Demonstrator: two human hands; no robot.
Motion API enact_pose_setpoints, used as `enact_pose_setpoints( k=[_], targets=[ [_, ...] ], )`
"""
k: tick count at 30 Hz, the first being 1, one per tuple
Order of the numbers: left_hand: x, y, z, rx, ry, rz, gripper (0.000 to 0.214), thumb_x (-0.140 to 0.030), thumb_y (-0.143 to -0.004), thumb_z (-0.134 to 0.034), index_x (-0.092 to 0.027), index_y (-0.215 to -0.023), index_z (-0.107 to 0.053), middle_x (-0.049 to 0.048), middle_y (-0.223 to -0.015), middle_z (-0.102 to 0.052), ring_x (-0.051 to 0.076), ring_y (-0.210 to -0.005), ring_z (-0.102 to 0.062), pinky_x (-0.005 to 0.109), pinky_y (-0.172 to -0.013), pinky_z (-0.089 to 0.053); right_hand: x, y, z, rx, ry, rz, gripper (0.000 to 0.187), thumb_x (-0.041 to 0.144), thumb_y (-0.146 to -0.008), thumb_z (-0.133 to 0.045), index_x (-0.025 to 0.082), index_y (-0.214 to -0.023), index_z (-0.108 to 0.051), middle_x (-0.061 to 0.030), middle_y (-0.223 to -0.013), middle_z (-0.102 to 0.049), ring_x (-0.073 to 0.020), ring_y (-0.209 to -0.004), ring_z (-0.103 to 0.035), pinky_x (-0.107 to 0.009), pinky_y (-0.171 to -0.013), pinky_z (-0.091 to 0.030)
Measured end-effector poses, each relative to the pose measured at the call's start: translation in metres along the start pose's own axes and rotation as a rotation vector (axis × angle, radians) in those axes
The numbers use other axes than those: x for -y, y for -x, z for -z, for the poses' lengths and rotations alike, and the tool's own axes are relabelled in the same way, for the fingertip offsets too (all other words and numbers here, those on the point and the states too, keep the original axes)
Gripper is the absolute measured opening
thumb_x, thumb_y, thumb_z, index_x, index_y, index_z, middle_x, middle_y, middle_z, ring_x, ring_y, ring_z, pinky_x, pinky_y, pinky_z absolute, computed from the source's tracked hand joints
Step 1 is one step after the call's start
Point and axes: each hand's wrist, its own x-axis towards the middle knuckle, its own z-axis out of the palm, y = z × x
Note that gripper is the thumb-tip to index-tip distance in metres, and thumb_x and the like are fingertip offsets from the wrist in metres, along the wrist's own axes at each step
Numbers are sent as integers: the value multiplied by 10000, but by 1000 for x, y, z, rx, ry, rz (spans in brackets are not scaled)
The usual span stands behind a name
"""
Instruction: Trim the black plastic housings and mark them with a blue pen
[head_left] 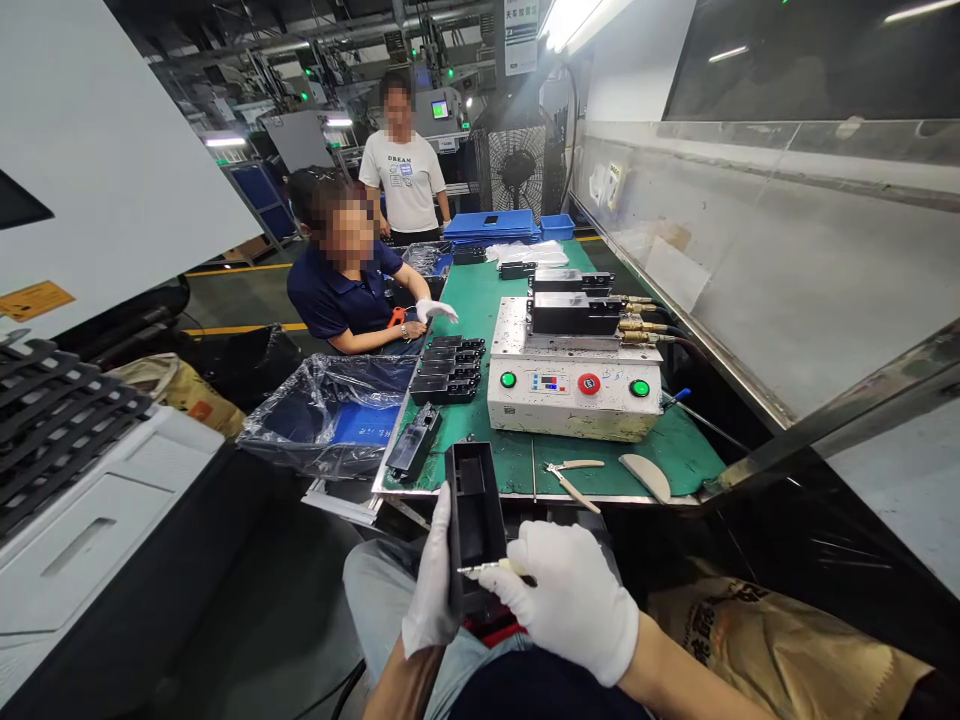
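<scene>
- My gloved left hand (433, 580), lower centre of the frame, has its fingers wrapped along the left side of a black housing (480, 500) and grips it
- The housing is at the centre of the lower half, tilted with its open, hollow face towards me, over my lap; its far end overlaps the worktop (686, 460) edge in view, and I cannot tell if the two touch
- My gloved right hand (566, 590), just right of it, has its fingers closed around a slim tool (472, 571), whose metal tip points left across the housing
- Past the housing, right of centre, pale-handled nippers (579, 495) lie splayed at the green worktop's near edge, with a pale half-round piece (646, 477) beside them
- Behind those stands a white control box (574, 410) with two green buttons and a red one, black parts (574, 314) fixed on top
- Left of it, a row of black pieces (448, 372) lies on the worktop, one more (415, 443) nearer me
- At upper left of centre, a co-worker in dark blue (345, 290) sits behind a plastic-lined crate (322, 410), one gloved hand (436, 311) over the worktop's left edge
</scene>
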Motion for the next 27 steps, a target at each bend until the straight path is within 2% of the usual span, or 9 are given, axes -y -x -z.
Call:
enact_pose_setpoints(
  k=[9, 12, 15, 17, 21, 24, 27],
  targets=[
    [8, -4, 9, 20, 14, -10, 464, -507, -906, -682, -128, -1165, -755, 97, -956, -832, 263, -930, -784, 378, -938, -641, -5, -11, -3, -30, -26, -20, 623, 593, -1035, -485, 190, -569, -573, 15, -583, -539, -112, -558, -424, -324, -593, -173],
    [10, -5, 10, -7, 11, -36, 457, -480, -888, -720, -168, -1222, -736, 73, -1002, -835, 263, -975, -782, 381, -988, -627, -9, -13, -6, -50, -9, -21, 634, 594, -1040, -471, 185, -567, -573, 12, -577, -532, -111, -555, -416, -315, -593, -183],
    [15, -3, 10, 65, 40, 65, 545, -533, -909, -669, -140, -1285, -702, 109, -1069, -826, 293, -1059, -766, 420, -1034, -611, -14, -16, -9, -68, 22, -29, 647, 597, -1045, -457, 183, -562, -573, 8, -573, -527, -112, -557, -417, -315, -593, -184],
    [19, -3, 11, 116, 53, 79, 559, -539, -923, -643, -127, -1298, -695, 127, -1125, -814, 306, -1130, -743, 432, -1066, -596, -19, -20, -9, -78, 52, -42, 652, 603, -1050, -438, 183, -570, -575, 6, -584, -532, -113, -560, -417, -316, -591, -182],
    [29, -6, 17, 39, 74, 28, 424, -420, -935, -671, -205, -1299, -704, 75, -1229, -791, 280, -1271, -676, 420, -1146, -547, -27, -31, -7, -130, 97, -60, 683, 625, -1063, -374, 184, -574, -556, 1, -593, -541, -115, -563, -428, -312, -596, -200],
    [34, -8, 19, 33, 139, 39, 395, -371, -966, -624, -182, -1305, -694, 72, -1316, -753, 265, -1374, -597, 410, -1207, -488, -29, -37, -8, -179, 90, -82, 702, 621, -1073, -344, 188, -557, -542, 3, -570, -538, -115, -548, -436, -310, -602, -221],
    [38, -5, 18, 43, 141, 35, 340, -345, -974, -608, -163, -1235, -729, 73, -1310, -757, 239, -1402, -570, 372, -1255, -417, -31, -37, -18, -170, 110, -145, 665, 597, -1071, -392, 192, -567, -548, 3, -575, -558, -119, -548, -457, -318, -608, -226]
  ],
)
